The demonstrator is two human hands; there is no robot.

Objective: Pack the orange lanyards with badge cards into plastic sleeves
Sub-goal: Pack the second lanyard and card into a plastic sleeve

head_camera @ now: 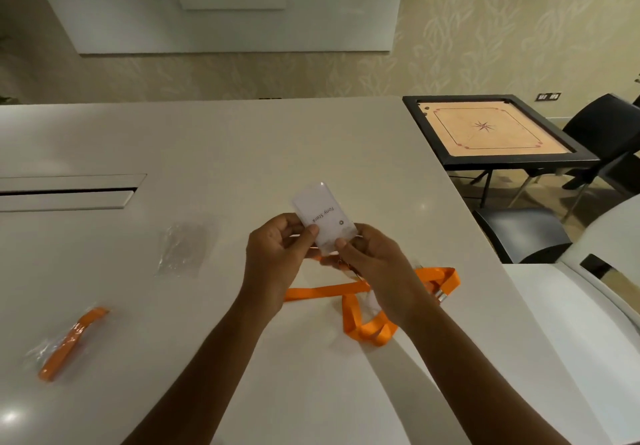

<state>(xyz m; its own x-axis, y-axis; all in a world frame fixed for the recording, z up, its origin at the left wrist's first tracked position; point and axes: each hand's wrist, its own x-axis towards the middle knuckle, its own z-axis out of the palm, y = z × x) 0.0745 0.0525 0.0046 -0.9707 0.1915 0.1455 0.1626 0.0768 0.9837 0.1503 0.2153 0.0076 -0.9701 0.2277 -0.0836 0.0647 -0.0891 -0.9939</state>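
at the near edge of the white tabletop (214, 139) both forearms are reaching in. orange lanyard (367, 323) is lying in loose loops just under and beside the right wrist, metal clip end at its far right. left hand (277, 254) is pinching the badge card (323, 217) by its lower left edge, thumb on the face, fingers curled behind. right hand (374, 261) is gripping the card's lower right corner, thumb on top. card is being held tilted above the tabletop, printed name upside down. packed lanyard in sleeve (69, 344) is lying near left, well apart. empty plastic sleeve (181, 249) is sitting further back left of the hands. carrom board (485, 129) is standing far right beside black chairs (602, 133).
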